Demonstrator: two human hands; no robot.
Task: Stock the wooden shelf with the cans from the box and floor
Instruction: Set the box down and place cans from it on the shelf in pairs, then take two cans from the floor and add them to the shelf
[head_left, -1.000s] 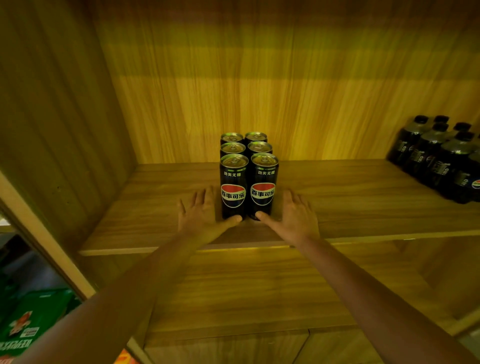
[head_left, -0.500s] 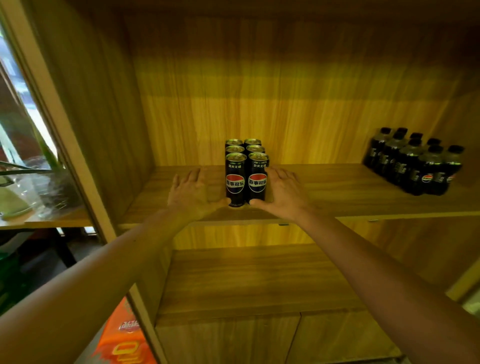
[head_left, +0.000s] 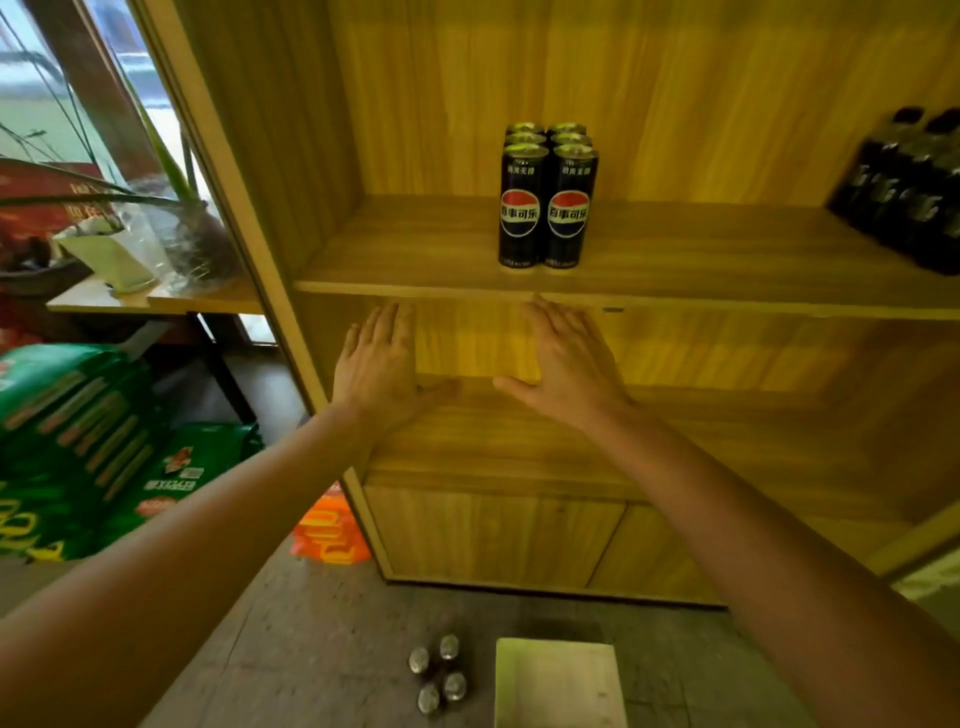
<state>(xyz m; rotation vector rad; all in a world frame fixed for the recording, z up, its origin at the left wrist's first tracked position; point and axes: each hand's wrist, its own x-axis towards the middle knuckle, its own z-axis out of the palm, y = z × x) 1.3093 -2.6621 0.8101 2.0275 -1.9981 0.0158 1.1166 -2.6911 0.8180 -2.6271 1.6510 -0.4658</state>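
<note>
Cans (head_left: 547, 202) stand shelved above left hand (head_left: 378, 368) and right hand (head_left: 567, 360), both flat, empty

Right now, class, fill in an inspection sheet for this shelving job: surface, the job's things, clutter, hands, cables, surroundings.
Surface: wooden shelf, mostly bare; the board below it shows nothing on it.
Job's things: six black cans upright in a two-by-three block near the front edge; four loose cans on the floor; box beside them, contents not visible.
Clutter: dark bottles at the shelf's right end.
Hands: left hand and right hand open, empty, below the shelf edge.
Cables: nothing seen.
Surroundings: green packs and an orange pack on the floor at left; potted plants on a side table.
</note>
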